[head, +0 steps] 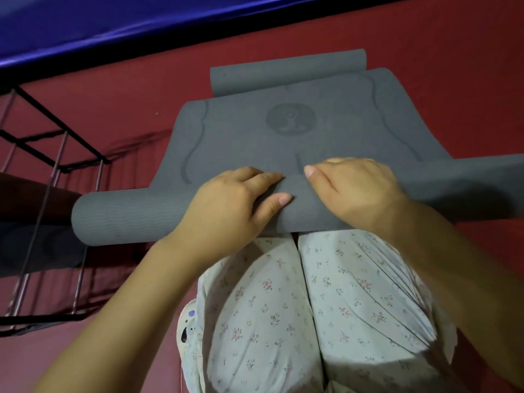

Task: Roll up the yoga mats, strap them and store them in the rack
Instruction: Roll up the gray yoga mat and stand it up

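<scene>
Hands [286, 194] grip rolled mat [127, 217] edge — rack [56, 154] left.

- My yoga mat [283, 137] is plain grey, with a round emblem pressed in.
- My trousers [326, 307] are white with small pink flowers.
- The floor [467, 66] is dark red.
- The rack [56, 154] is black.

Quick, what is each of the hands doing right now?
Left hand: curled over the rolled part of the grey yoga mat, gripping it.
Right hand: also curled over the roll, gripping it.
</scene>
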A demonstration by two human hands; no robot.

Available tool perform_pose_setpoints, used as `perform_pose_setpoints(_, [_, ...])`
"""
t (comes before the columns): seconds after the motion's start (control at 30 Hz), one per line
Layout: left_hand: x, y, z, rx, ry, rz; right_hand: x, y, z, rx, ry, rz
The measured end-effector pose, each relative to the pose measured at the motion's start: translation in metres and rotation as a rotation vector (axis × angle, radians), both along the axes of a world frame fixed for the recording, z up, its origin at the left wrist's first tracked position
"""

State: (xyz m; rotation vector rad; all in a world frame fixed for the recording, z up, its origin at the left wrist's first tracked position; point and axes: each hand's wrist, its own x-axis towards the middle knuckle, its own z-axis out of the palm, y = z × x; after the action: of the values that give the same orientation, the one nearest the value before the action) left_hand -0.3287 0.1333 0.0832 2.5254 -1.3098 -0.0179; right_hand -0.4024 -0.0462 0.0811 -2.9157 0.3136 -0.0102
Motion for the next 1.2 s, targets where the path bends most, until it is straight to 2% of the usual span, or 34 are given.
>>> perform_pose_setpoints(0.17, [0.023,-0.013,0.002,0.095,0.106,0.038,0.023,-0.012,0.0,0.041,0.117,-0.028])
perform_pose_setpoints(0.3, [0.039,-0.022,0.005,0.166,0.253,0.095,0.042,-0.021,-0.005,0.085,0.132,-0.002])
perform_pose_setpoints(0.4, [0.049,-0.028,0.005,0.2,0.325,0.112,0.051,-0.026,-0.007,0.127,0.039,0.006])
perform_pose_setpoints(0.57, [0.067,-0.035,0.0,0.219,0.437,0.098,0.044,-0.026,-0.018,0.096,-0.347,0.062])
perform_pose_setpoints(0.7, [0.079,-0.039,-0.005,0.231,0.508,0.105,0.018,-0.022,-0.026,0.076,-0.43,0.019])
perform_pose_setpoints(0.87, [0.088,-0.047,-0.007,0.309,0.529,0.107,0.015,-0.026,-0.028,0.06,-0.361,-0.016])
perform_pose_setpoints(0.93, [0.089,-0.049,-0.01,0.342,0.462,0.123,0.02,-0.028,-0.029,0.066,-0.364,-0.01])
perform_pose_setpoints(1.1, [0.069,-0.047,-0.015,0.219,-0.005,0.127,0.024,-0.036,-0.023,0.116,-0.297,0.002])
perform_pose_setpoints(1.2, [0.056,-0.033,-0.016,0.08,-0.061,0.067,0.025,-0.037,-0.023,0.121,-0.306,0.005])
